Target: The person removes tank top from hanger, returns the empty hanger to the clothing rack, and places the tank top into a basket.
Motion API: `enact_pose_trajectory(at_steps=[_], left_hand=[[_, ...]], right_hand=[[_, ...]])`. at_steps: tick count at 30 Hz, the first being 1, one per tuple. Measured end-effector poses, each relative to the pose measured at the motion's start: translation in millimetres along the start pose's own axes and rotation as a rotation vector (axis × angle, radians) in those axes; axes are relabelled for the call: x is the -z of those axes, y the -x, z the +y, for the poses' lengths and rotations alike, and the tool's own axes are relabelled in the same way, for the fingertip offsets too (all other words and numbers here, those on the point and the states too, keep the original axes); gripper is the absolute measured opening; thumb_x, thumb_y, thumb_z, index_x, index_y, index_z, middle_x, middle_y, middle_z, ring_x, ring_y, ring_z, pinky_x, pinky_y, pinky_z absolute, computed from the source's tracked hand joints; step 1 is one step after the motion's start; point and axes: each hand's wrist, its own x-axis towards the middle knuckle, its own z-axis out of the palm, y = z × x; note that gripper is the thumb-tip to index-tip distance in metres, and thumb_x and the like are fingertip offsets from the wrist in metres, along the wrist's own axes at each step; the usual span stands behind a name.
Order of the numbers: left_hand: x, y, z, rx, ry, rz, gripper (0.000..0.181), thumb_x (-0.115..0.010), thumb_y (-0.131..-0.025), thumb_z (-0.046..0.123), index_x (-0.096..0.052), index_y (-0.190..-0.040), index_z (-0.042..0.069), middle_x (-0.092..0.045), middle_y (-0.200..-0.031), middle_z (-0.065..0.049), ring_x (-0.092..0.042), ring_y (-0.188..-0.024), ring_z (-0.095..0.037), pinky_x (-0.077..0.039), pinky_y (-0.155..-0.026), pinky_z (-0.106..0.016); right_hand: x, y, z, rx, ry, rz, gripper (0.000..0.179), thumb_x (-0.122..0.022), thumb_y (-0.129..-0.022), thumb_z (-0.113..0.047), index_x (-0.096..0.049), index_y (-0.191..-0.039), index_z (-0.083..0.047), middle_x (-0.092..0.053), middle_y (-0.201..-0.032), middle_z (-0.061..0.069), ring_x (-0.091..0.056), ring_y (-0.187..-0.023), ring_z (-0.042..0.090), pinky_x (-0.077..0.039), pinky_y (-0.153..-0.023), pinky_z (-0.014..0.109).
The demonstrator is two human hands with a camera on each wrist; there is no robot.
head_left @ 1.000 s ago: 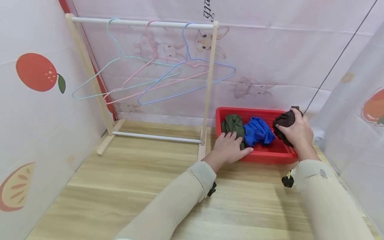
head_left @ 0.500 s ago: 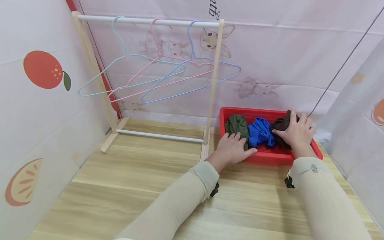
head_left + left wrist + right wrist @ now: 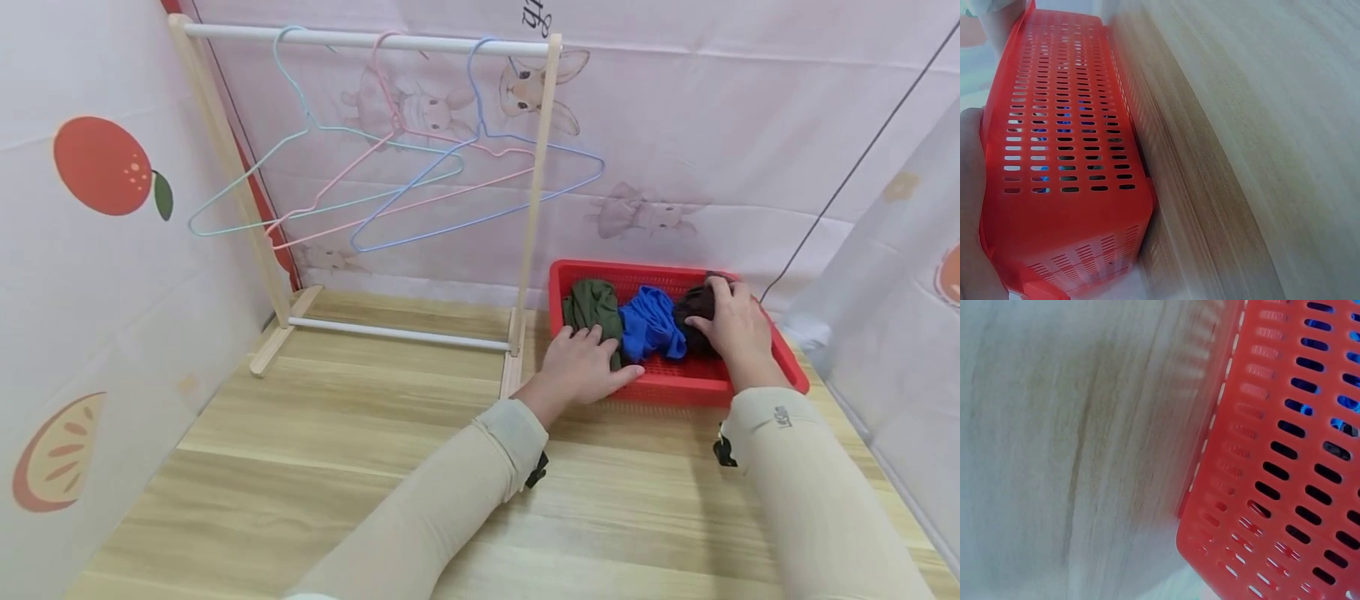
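Observation:
A red basket (image 3: 787, 358) holds three bundled cloths in a row: dark green (image 3: 592, 304), blue (image 3: 651, 323) and dark brown (image 3: 693, 307). My left hand (image 3: 577, 367) rests over the basket's front left rim, its fingertips on the green cloth and its thumb stretched out along the rim. At the right end, my right hand (image 3: 738, 329) reaches into the basket, thumb and fingers bent about the brown cloth, part of which it hides. Both wrist views look at the perforated basket walls; a strip of the left hand (image 3: 972, 212) shows at that view's left edge.
Left of the basket stands a wooden rack (image 3: 536, 200) with a white top bar (image 3: 330, 36). Mint (image 3: 255, 171), pink (image 3: 337, 187) and blue (image 3: 420, 179) hangers hang from it. Printed cloth walls (image 3: 750, 125) enclose the wood-grain tabletop (image 3: 337, 433).
My right hand has lowered the brown cloth into the basket's right end, beside the blue cloth. The left hand has kept its place at the green cloth. The head view has shifted slightly.

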Motion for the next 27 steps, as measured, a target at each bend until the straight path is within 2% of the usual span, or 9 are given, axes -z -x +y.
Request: enact_pose_trajectory(at_steps=[5,8,12,17,22,27], left_hand=[[-1.4,0.0,1.7,-0.004,0.002,0.004,0.084,-0.007,-0.088,0.082,-0.038,-0.150,0.035,-0.033,-0.159,0.003,-0.034,-0.144,-0.016,-0.020,-0.119,-0.043],[-0.6,0.1,1.9,0.000,0.005,0.001,0.083,-0.008,-0.088,0.082,-0.038,-0.150,0.036,-0.032,-0.159,0.003,-0.034,-0.144,-0.017,-0.019,-0.119,-0.043],[0.4,1.2,1.1,0.003,0.012,-0.013,0.083,-0.009,-0.088,0.082,-0.037,-0.151,0.036,-0.031,-0.160,0.003,-0.033,-0.145,-0.017,-0.018,-0.120,-0.043],[3.3,2.0,-0.5,0.007,0.018,-0.015,0.083,-0.009,-0.088,0.081,-0.037,-0.151,0.035,-0.032,-0.160,0.002,-0.033,-0.145,-0.018,-0.018,-0.120,-0.044],[3.0,1.9,-1.1,0.009,0.016,-0.007,0.083,-0.010,-0.088,0.081,-0.038,-0.151,0.035,-0.032,-0.159,0.002,-0.033,-0.145,-0.018,-0.019,-0.119,-0.044],[2.7,1.2,0.2,0.002,0.027,-0.021,0.083,-0.009,-0.088,0.082,-0.037,-0.151,0.035,-0.032,-0.160,0.002,-0.033,-0.145,-0.018,-0.018,-0.120,-0.045]], right_hand=[[1,-0.5,4,0.018,0.015,-0.185,0.072,-0.064,-0.095,-0.032,-0.027,-0.152,-0.009,-0.023,-0.149,0.036,-0.029,-0.131,0.057,-0.026,-0.103,0.073],[1,-2.2,6,0.038,0.018,-0.288,0.078,-0.061,-0.096,-0.035,-0.019,-0.156,-0.008,-0.015,-0.154,0.035,-0.020,-0.137,0.057,-0.020,-0.106,0.073],[-2,-3.3,8,0.074,0.012,-0.374,0.084,-0.061,-0.094,-0.040,-0.017,-0.156,-0.005,-0.010,-0.155,0.037,-0.016,-0.138,0.060,-0.018,-0.107,0.073],[-2,-6.0,6,0.101,-0.005,-0.441,0.085,-0.055,-0.096,-0.049,-0.019,-0.154,0.001,-0.011,-0.153,0.040,-0.016,-0.137,0.061,-0.019,-0.108,0.073],[-3,-7.2,0,0.117,-0.016,-0.469,0.082,-0.045,-0.099,-0.054,-0.023,-0.151,0.005,-0.017,-0.152,0.040,-0.018,-0.139,0.058,-0.018,-0.111,0.070],[-1,-5.2,-5,0.090,-0.003,-0.489,0.078,-0.036,-0.100,-0.057,-0.028,-0.151,0.002,-0.019,-0.153,0.037,-0.018,-0.139,0.058,-0.016,-0.111,0.070]])
